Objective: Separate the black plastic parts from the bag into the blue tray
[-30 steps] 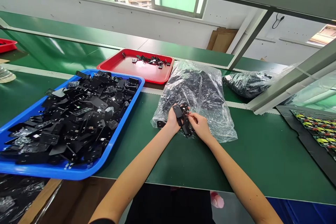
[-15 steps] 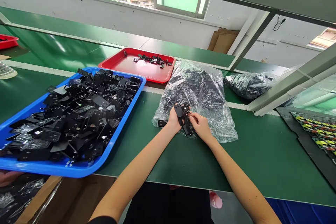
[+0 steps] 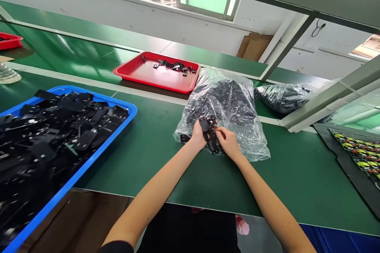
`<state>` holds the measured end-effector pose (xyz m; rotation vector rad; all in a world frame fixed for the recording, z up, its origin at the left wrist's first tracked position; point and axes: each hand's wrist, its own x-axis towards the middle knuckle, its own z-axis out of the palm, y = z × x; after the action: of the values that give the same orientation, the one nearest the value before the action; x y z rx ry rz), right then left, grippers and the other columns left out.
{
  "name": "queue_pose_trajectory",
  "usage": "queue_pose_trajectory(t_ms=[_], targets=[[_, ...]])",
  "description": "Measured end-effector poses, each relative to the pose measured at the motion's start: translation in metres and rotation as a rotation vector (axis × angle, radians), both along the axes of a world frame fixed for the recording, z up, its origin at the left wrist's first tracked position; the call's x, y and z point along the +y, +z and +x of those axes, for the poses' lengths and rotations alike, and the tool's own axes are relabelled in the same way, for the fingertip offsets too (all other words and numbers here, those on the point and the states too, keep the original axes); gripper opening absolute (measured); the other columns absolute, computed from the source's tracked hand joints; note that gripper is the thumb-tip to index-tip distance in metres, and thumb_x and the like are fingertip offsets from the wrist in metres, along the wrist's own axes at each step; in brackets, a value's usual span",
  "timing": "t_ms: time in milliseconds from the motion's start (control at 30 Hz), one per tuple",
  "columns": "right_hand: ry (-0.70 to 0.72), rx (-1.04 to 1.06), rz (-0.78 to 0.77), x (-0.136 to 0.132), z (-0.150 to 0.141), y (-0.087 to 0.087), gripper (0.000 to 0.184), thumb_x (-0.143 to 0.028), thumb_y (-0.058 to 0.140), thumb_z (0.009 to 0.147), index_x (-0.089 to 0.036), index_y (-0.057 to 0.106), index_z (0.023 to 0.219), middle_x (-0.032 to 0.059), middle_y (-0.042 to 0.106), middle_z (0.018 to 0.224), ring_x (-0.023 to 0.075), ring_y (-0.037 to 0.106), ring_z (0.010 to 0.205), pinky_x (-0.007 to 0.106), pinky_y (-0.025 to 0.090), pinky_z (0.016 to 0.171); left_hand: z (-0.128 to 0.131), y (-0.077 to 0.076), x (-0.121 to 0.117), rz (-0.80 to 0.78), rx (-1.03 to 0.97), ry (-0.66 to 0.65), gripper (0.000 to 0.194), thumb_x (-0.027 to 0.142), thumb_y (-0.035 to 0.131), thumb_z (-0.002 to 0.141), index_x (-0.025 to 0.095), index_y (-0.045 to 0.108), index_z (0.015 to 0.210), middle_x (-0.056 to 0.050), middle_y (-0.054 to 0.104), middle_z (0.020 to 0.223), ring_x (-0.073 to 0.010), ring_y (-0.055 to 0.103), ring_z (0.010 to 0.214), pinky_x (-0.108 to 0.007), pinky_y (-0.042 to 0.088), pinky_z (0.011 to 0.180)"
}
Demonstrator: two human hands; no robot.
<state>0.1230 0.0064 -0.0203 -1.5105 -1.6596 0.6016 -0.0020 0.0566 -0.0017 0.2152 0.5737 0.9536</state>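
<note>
My left hand (image 3: pixel 198 135) is closed around several black plastic pieces (image 3: pixel 212 142), flat and block-shaped, with small metal pins showing near the top. The fingers of my right hand (image 3: pixel 229 142) pinch at the right side of this bunch, on a small black piece whose exact form is hidden. Both hands are over the near part of a clear plastic bag (image 3: pixel 246 126) filled with dark parts. By my left wrist, another black piece (image 3: pixel 184 138) shows at the bag's left edge.
On the left, a blue tray (image 3: pixel 118 138) heaped with black plastic parts overhangs the table's front edge. A red tray (image 3: pixel 139 74) with small black pinned pieces stands behind. A second bag (image 3: pixel 282 97) lies beyond the metal post. Circuit boards (image 3: pixel 358 146) rest on a black sheet at right.
The blue tray has shifted left and toward the near edge, baring more green table beside it. My hands hold nearly the same pose over the bag.
</note>
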Motion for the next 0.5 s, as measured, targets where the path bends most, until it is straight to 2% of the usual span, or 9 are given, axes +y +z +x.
queue_pose_trajectory(t_ms=[367, 500], targets=[[-0.005, 0.025, 0.013, -0.0003, 0.0010, -0.0018, 0.029, -0.038, 0.045, 0.086, -0.017, 0.065, 0.083, 0.0003, 0.053, 0.061, 0.0148, 0.044, 0.055, 0.026, 0.033, 0.056, -0.0014, 0.0032, -0.0001, -0.011, -0.046, -0.029, 0.043, 0.040, 0.031, 0.092, 0.014, 0.062, 0.076, -0.013, 0.069, 0.085, -0.0257, 0.066, 0.086, -0.039, 0.053, 0.078], [-0.026, 0.073, 0.028, -0.0007, 0.0018, -0.0025, 0.030, -0.041, 0.047, 0.086, -0.018, 0.065, 0.084, -0.0002, 0.053, 0.061, 0.0146, 0.045, 0.056, 0.025, 0.035, 0.056, -0.0043, 0.0033, 0.0035, -0.020, -0.085, -0.073, 0.045, 0.041, 0.031, 0.091, 0.012, 0.064, 0.084, -0.016, 0.069, 0.093, -0.0290, 0.065, 0.091, -0.045, 0.052, 0.082]])
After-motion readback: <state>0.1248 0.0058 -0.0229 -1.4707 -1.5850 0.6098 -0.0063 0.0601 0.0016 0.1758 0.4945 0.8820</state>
